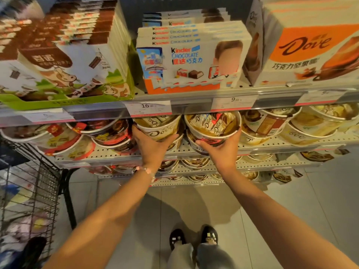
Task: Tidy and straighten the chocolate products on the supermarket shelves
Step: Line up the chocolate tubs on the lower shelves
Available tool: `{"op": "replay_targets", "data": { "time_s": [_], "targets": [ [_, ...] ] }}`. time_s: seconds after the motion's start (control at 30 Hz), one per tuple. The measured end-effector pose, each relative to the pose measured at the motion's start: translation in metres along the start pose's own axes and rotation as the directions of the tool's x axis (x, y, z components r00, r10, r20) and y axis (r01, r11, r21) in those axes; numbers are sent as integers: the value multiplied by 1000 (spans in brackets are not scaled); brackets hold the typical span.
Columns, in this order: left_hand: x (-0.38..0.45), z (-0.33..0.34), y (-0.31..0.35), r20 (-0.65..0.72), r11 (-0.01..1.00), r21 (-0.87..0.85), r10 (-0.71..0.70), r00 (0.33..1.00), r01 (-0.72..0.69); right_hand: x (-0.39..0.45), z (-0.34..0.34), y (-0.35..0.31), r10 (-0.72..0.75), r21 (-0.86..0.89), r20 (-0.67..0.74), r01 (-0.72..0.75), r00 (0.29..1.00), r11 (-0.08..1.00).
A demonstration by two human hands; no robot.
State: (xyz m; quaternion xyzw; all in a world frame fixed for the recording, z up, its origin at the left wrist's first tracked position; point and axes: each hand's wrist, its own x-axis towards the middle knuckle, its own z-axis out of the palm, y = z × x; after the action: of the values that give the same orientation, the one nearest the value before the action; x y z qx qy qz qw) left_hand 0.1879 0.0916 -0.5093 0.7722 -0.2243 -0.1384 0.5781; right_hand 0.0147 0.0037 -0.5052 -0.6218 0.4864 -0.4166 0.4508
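Two round Dove chocolate tubs sit on the second shelf, just under the price rail. My left hand grips the left tub from below, thumb curled up its right side. My right hand holds the right tub the same way, fingers wrapped round its base. That tub tilts toward me and shows wrapped Dove pieces through its clear lid. More tubs are stacked under and beside both.
The top shelf carries cow-print chocolate boxes, stacked Kinder Chocolate boxes and orange Dove boxes. Red-trimmed tubs lie at left, pale Dove tubs at right. A wire trolley stands at my left. Lower shelves hold further tubs.
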Motion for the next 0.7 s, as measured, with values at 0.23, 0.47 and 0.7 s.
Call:
{"op": "replay_targets", "data": {
  "time_s": [0.23,0.47,0.7],
  "targets": [
    [13,10,-8,-122,999,28,-25,992,28,1,0,17,-41,-78,-90,34,995,996],
    [25,-6,-29,-37,976,211,56,998,-47,24,-24,30,-135,-141,54,142,989,980],
    [29,-16,-22,61,966,122,221,973,-227,52,-43,37,-204,-108,237,235,950,966]
  ]
}}
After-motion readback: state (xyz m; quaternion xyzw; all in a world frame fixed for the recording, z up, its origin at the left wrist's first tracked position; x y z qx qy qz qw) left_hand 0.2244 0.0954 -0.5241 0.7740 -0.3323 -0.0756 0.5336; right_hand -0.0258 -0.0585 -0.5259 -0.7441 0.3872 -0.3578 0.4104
